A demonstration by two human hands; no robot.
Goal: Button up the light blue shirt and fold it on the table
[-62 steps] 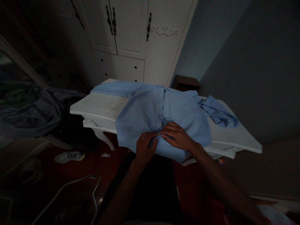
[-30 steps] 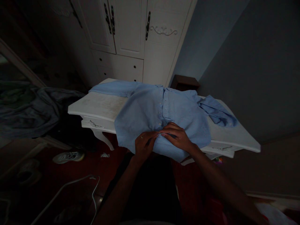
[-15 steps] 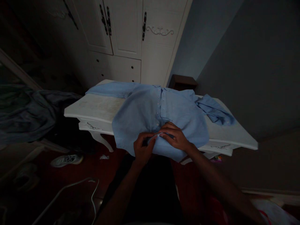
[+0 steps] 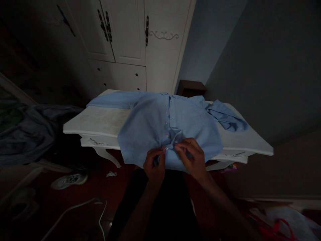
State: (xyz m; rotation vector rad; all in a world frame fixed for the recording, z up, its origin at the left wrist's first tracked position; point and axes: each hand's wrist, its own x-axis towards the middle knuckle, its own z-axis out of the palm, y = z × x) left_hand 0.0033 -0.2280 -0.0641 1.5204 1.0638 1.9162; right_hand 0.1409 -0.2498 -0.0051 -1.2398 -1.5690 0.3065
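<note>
A light blue button-up shirt (image 4: 150, 124) lies spread face up on a white table (image 4: 100, 122), its hem hanging over the near edge and its sleeves reaching out to both sides. My left hand (image 4: 154, 164) pinches the shirt's left front edge near the hem. My right hand (image 4: 192, 155) pinches the right front edge just beside it. Both hands meet at the lower end of the button row, where the fabric bunches up slightly.
A white wardrobe (image 4: 130, 43) with dark handles stands behind the table. Dark bedding (image 4: 30, 130) lies at the left. On the red floor lie a pale sneaker (image 4: 69, 180) and a wire hanger (image 4: 75, 211). A small brown stand (image 4: 192, 88) sits in the far corner.
My hands have slid down the front of the shirt toward the hem, and the right hand has gone from lying flat to pinching. The view has shifted rightward and down.
</note>
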